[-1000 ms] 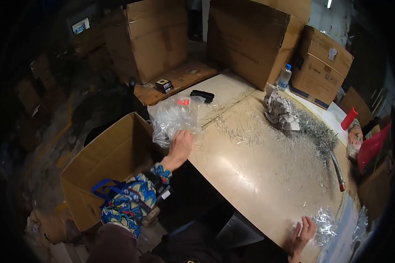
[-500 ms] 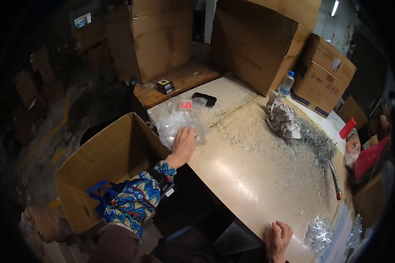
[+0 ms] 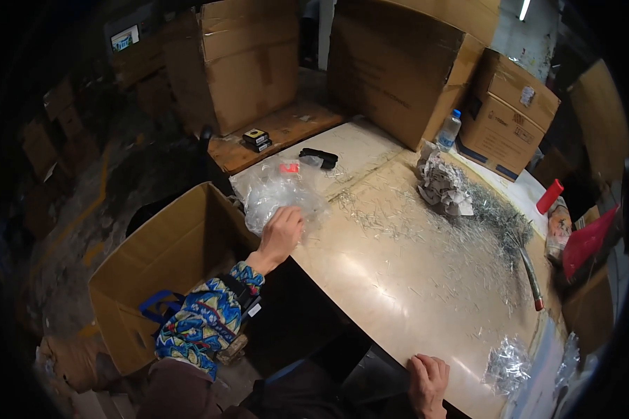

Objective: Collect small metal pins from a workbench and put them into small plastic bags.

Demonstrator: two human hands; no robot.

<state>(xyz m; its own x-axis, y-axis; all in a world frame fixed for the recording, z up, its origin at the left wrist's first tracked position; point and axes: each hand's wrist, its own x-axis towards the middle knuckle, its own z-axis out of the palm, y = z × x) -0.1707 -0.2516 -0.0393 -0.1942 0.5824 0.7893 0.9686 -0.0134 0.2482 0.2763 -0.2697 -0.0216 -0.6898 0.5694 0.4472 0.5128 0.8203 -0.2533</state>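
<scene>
My left hand is at the near side of a clear plastic bag on the table's left edge. Its fingers are bent together against the bag, and the fingertips are hidden. A red patch shows on the bag. At the near edge of the table, my right hand rests with its fingers curled; whatever may be inside them does not show. Many thin clear slivers lie strewn over the tabletop. Toward the right they thicken into a grey heap.
An open cardboard box with blue straps stands below the table at left. Crumpled paper, a water bottle, a red cylinder and a rod lie toward the right. Large cartons stand at the back. A black object lies behind the bag.
My left hand has drawn back slightly toward me along the bag, its fingers more bent. My right hand stays by the table edge, turned slightly. The whole view has shifted a little.
</scene>
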